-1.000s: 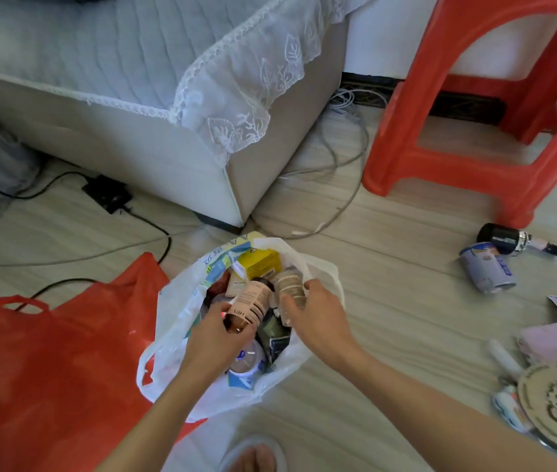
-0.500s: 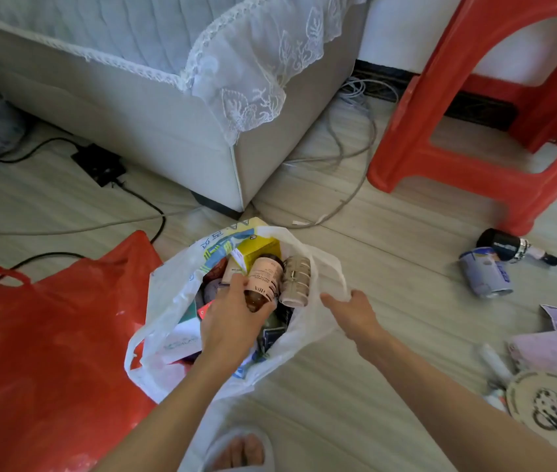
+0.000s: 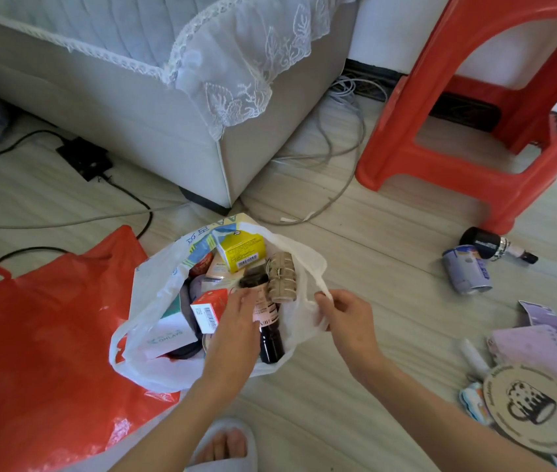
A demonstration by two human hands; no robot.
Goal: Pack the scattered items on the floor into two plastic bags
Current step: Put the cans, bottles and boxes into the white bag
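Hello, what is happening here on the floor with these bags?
A person is packing loose items into a white plastic bag on the floor. The left hand rests on a dark bottle inside the bag, while the right hand pinches the bag's handle. A red bag lies flat beside it. A can, a black bottle and a round coaster are still unpacked on the right.

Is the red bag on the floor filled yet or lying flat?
Lying flat, apparently empty: the red bag spreads across the floor without bulges, while the white bag beside it holds boxes and bottles.
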